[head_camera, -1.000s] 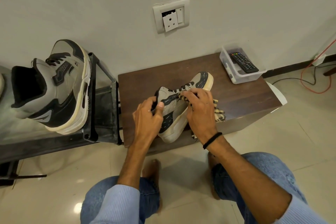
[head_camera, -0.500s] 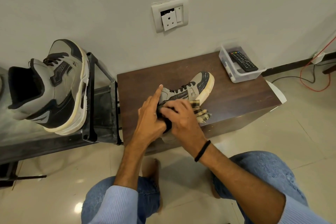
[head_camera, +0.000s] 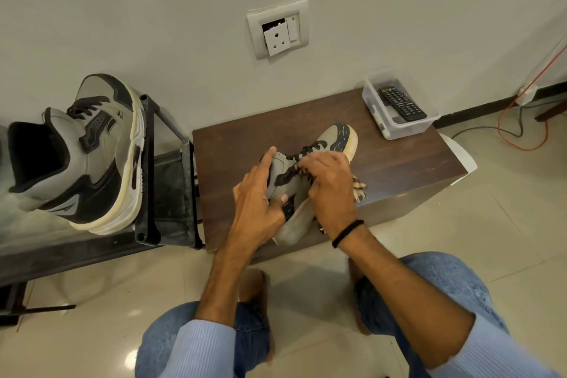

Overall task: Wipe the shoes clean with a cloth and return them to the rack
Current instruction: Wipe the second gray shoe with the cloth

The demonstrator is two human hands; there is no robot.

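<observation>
On the brown table (head_camera: 399, 169), the left hand (head_camera: 257, 202) is gripping one shoe (head_camera: 334, 139) while the right hand (head_camera: 329, 184) is rubbing the clutched cloth (head_camera: 359, 189) over it, its mate (head_camera: 89, 153) already resting on the rack (head_camera: 153, 169) at left.

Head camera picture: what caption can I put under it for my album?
Left hand steadies a shoe on the wooden table while the right hand wipes it with a cloth.
</observation>
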